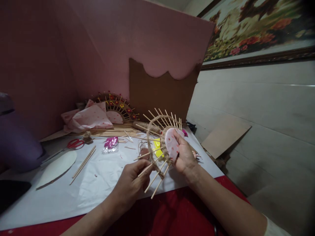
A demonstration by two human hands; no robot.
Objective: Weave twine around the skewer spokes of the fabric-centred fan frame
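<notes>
A half-round fan frame made of thin wooden sticks is held up over the table's front edge. Pink dotted fabric covers its middle, and jute twine is woven round the sticks in an inner and an outer band. My right hand grips the fabric-covered middle, thumb on the near face. With fingers closed, my left hand pinches a stick and the twine at the lower end of the outer band. The far side of the frame and some fingertips are hidden.
Red scissors, a white oval piece, loose sticks and a bagged magenta packet lie on the white sheet. Behind are a twine roll, pink cloth and a decorated fan. A purple bottle stands left.
</notes>
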